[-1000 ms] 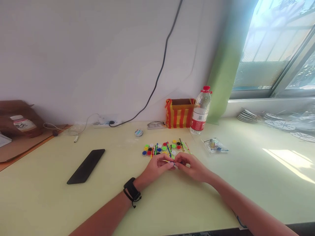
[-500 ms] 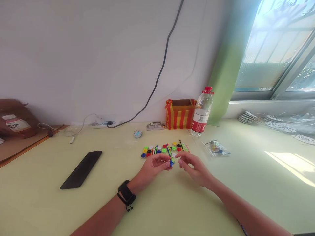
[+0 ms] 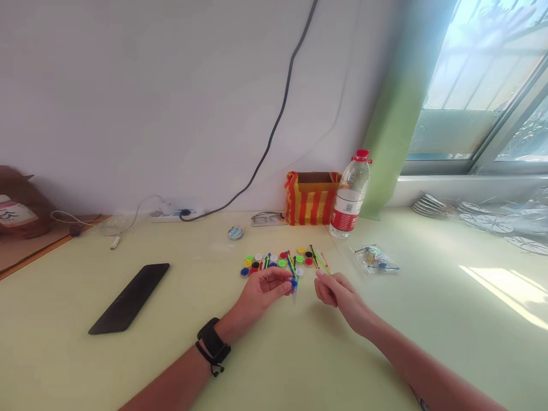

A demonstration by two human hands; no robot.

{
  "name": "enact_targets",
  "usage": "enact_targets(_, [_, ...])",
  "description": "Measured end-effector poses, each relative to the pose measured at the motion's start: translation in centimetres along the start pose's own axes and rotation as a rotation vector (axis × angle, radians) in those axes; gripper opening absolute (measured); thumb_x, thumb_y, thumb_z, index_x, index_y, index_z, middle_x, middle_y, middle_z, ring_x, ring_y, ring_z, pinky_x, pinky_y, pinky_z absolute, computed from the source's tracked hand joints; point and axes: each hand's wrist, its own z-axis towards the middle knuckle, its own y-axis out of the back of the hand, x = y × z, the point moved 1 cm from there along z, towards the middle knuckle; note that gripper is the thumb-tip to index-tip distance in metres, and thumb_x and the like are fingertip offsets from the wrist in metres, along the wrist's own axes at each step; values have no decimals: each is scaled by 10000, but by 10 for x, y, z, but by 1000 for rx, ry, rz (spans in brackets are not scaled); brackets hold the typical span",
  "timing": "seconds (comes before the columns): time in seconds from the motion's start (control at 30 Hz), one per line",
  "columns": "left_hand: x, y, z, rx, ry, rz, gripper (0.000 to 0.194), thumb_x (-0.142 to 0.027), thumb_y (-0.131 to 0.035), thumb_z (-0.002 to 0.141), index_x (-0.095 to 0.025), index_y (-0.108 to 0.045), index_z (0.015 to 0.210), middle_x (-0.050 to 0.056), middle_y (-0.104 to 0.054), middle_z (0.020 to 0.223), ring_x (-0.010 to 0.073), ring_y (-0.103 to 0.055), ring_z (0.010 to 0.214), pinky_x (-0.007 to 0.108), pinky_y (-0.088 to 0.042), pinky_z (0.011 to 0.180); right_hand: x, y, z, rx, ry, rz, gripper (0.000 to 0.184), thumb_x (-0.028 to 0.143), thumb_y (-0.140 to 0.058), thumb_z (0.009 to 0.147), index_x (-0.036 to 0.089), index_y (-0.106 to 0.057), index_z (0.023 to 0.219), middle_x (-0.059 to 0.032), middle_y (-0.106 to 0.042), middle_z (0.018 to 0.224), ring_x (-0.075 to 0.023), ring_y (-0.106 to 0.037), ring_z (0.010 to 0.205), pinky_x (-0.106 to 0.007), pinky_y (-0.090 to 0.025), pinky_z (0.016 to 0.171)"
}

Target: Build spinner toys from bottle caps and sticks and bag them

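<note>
Between its thumb and fingertips, my left hand holds a small blue plastic piece; its exact kind is too small to tell, and a blurred pale streak shows just below it. My right hand is a short way to the right, fingers curled and thumb pressed to the index finger. Whether anything sits in that pinch is hidden. Just beyond both hands lie several small round discs in yellow, green, red, black, white and blue. Thin coloured plastic arrows lie among them, some partly behind my left fingers.
A clear bag of small parts lies to the right. Behind stand a red-and-yellow striped box and a plastic bottle. A black flat slab is at left, a small round tin farther back. Patterned discs lie far right.
My right hand has drawn slightly away from the blue piece, and its fingers have closed from a loose spread into a pinch. My left hand still holds the piece. The view has shifted slightly.
</note>
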Motion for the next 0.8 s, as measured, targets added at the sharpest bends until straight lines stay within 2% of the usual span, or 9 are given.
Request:
enact_targets(0.07, [0,0,0,-4,-1,4,317,-331,-875,784,-181,-755,1036,80,-758,1039,217,-705,977,366,-593,911,-2,2,2,-61,-4,17,632,668,-471,975,212,-378,547,15,-373,565,-130,-356,544,-294,-339,518])
enact_targets(0.2, [-1,-3,0,21,-4,21,300,-335,-874,780,-185,-752,1010,66,-744,1026,204,-699,957,357,-595,897,-5,-2,4,-41,84,43,376,592,-649,915,229,-554,894,-5,-578,788,-149,-525,688,-277,-441,602])
enact_targets(0.33, [-2,-5,-1,56,-2,31,299,-350,-869,783,-177,-746,994,63,-733,998,206,-701,936,375,-592,901,-9,-7,2,22,148,-13,364,510,-673,926,262,-538,1157,-5,-610,891,-133,-551,681,-288,-484,643])
enact_targets(0.53, [0,-4,-1,99,-8,23,264,-326,-838,827,-177,-735,1019,58,-723,1001,198,-702,941,355,-577,908,-15,-8,4,32,175,-113,331,486,-616,961,259,-553,1194,-3,-593,841,-142,-547,666,-287,-482,615])
enact_targets(0.7, [2,-2,0,78,-13,38,252,-314,-828,841,-179,-733,1031,55,-719,1020,182,-690,945,332,-568,905,-14,-7,3,-13,186,-111,492,451,-619,960,291,-450,1393,-7,-602,936,-129,-543,650,-290,-480,624])
enact_targets(0.77, [3,-2,1,70,-19,39,259,-314,-829,840,-176,-733,1037,61,-720,1028,185,-689,948,339,-570,908,-12,-6,2,-30,184,-117,389,457,-606,968,270,-548,1304,-9,-607,929,-128,-541,654,-288,-469,630])
enact_targets(0.8, [3,-1,1,67,-23,36,264,-317,-830,838,-175,-733,1037,63,-722,1026,187,-690,943,346,-574,905,-10,-4,2,-13,183,-133,288,469,-580,982,242,-641,1148,-8,-608,869,-130,-537,648,-288,-458,632])
